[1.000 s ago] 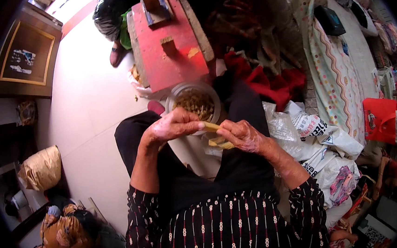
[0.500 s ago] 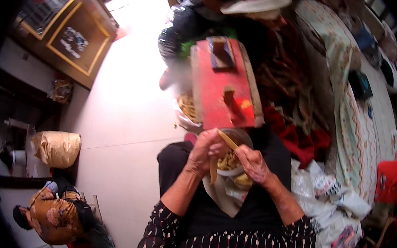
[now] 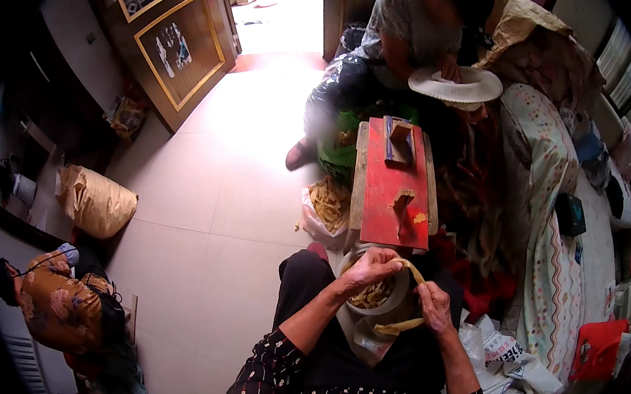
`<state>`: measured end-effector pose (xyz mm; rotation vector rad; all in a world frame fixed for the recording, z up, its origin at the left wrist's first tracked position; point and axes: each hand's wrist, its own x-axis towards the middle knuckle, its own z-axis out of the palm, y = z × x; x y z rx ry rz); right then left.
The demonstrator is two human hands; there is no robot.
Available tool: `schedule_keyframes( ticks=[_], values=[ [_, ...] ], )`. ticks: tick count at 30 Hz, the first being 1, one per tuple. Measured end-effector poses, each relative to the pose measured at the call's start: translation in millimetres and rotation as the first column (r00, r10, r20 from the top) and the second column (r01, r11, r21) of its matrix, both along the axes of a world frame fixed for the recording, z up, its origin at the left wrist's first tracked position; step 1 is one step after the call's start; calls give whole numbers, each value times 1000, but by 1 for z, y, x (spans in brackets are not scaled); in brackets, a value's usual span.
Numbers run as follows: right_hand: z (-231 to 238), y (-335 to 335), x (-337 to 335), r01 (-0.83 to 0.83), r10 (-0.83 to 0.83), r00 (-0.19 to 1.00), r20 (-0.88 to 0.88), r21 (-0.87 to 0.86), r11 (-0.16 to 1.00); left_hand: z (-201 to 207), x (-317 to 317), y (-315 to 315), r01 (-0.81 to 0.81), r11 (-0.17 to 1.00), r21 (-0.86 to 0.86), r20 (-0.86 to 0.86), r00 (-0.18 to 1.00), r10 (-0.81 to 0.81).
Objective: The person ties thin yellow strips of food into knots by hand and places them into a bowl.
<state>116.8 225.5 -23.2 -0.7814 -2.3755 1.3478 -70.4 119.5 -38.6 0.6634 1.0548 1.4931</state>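
A long, flat, tan strip (image 3: 414, 271) of a material I cannot identify arches between my two hands. My left hand (image 3: 369, 269) pinches one part of it, above the pale round bucket (image 3: 399, 298). A little nearer and to the right, my right hand (image 3: 435, 307) is closed on the strip, and a loose tan length (image 3: 398, 327) hangs below that hand. Short tan pieces (image 3: 371, 295) lie inside the bucket, which stands between my knees.
Ahead is a red board (image 3: 382, 202) with upright wooden blocks, on a bench. A bag of tan strips (image 3: 327, 204) stands left of it. Beyond, a person holds a white oval brimmed thing (image 3: 456, 87); another person (image 3: 66, 303) is at lower left. White plastic bags (image 3: 517, 361) lie at right.
The view has shifted, so the board and bucket sit lower and further right, and the person opposite shows. My hands are further apart, with the strip bowed between them; its hanging length is now at my right hand.
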Motion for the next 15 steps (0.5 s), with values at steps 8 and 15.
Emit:
schedule_keyframes(
  ticks=[8,15],
  values=[
    [13,-15,12,-136,136,990,35,6,991,-8,4,-11,-28,996,88,433,901,-13],
    [18,-32,-47,-69,61,993,-103,-81,994,7,-5,-15,-354,923,150,687,709,160]
  ],
)
